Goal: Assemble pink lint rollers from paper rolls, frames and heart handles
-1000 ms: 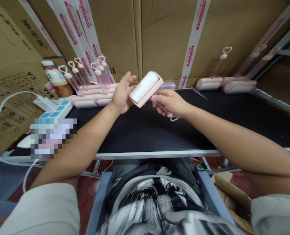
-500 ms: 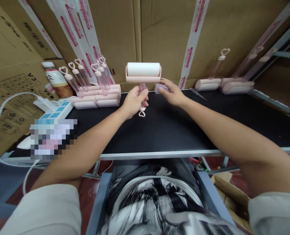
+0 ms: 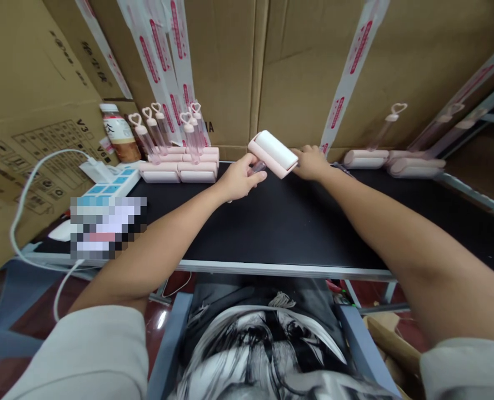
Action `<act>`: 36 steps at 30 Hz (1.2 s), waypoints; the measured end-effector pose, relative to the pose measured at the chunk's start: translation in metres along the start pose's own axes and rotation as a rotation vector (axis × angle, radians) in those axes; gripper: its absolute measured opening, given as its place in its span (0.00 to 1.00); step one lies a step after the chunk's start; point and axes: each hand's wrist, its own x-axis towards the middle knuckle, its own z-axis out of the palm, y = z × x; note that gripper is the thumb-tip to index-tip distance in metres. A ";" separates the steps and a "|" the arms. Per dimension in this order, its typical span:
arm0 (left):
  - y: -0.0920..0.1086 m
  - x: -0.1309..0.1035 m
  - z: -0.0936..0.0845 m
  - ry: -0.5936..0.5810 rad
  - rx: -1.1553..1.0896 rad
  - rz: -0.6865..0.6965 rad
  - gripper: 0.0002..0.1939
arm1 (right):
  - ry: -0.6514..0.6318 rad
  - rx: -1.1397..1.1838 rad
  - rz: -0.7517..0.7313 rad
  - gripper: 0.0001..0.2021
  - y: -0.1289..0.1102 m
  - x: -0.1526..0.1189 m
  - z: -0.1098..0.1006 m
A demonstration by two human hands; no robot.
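Note:
My left hand [image 3: 243, 176] is closed round the clear handle of a pink lint roller [image 3: 275, 153]. The roller's white cylinder is tilted, with its right end low and close to my right hand. Behind that end, my right hand [image 3: 312, 161] reaches over the back of the black table [image 3: 272, 228]. Its fingers are partly hidden by the roller, and I cannot make out what they hold, if anything. The small clear purple block is not visible now.
Several pink rollers [image 3: 199, 171] stand upright at the back left, beside a bottle [image 3: 121, 133], a power strip [image 3: 111, 186] and a blurred-out device [image 3: 107, 228]. More rollers [image 3: 366, 159] stand at the back right. Cardboard [image 3: 221, 66] walls the rear.
The roller has turned from level to tilted and swung lower, its handle now pointing down-left. My right hand has moved behind the roller's right end, and the clear block has gone from sight.

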 end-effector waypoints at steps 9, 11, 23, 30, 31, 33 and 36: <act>-0.018 0.001 -0.013 -0.109 0.355 0.199 0.16 | -0.087 0.740 0.318 0.30 -0.038 -0.046 -0.040; -0.017 0.001 -0.013 -0.114 0.359 0.214 0.18 | -0.076 1.124 0.314 0.30 -0.047 -0.062 -0.048; -0.022 0.005 -0.020 -0.148 0.360 0.274 0.24 | -0.022 1.330 0.141 0.35 -0.069 -0.084 -0.055; -0.021 0.004 -0.019 -0.178 0.334 0.266 0.24 | -0.051 1.265 0.113 0.37 -0.075 -0.088 -0.054; -0.020 0.003 -0.019 -0.184 0.334 0.264 0.24 | -0.053 1.256 0.102 0.38 -0.076 -0.088 -0.054; -0.019 0.002 -0.019 -0.180 0.350 0.256 0.24 | -0.051 1.240 0.085 0.40 -0.076 -0.089 -0.053; -0.015 0.001 -0.018 -0.152 0.406 0.244 0.23 | -0.045 1.210 0.076 0.41 -0.076 -0.088 -0.052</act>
